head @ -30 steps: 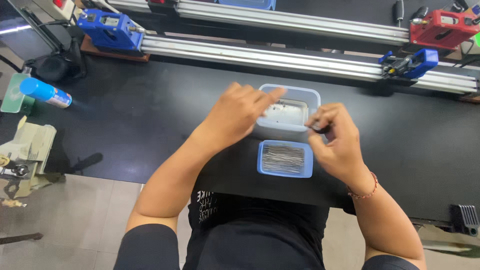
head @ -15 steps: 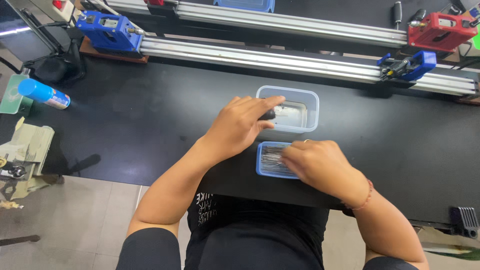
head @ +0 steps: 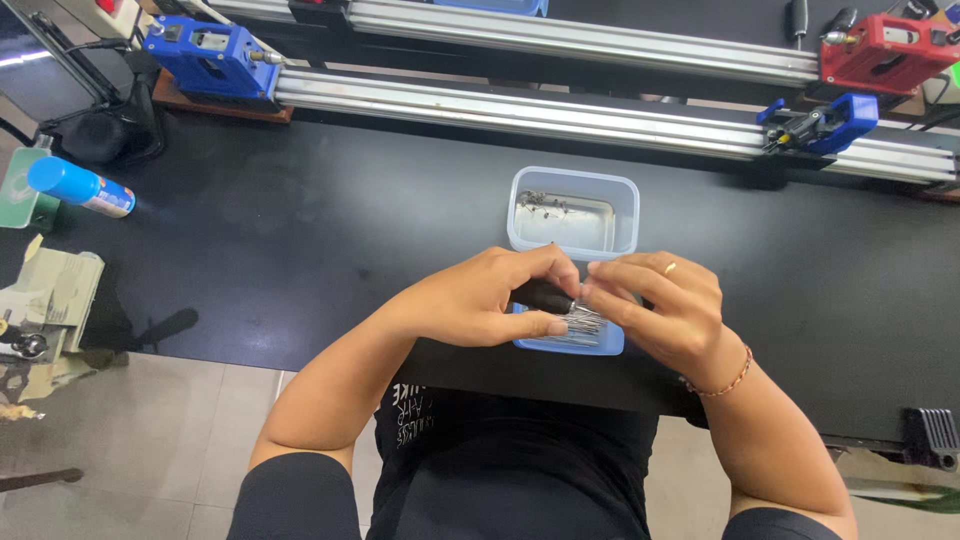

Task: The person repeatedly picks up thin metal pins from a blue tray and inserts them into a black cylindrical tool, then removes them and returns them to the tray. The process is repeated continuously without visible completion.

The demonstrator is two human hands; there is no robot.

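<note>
While the left hand grips a small black handle with its fingers curled tight around it, the right hand pinches its fingertips together right at the handle's tip. I cannot tell what it pinches. Both hands hover over a small blue tray of thin metal pins. A clear tub sits just behind on the black table.
</note>
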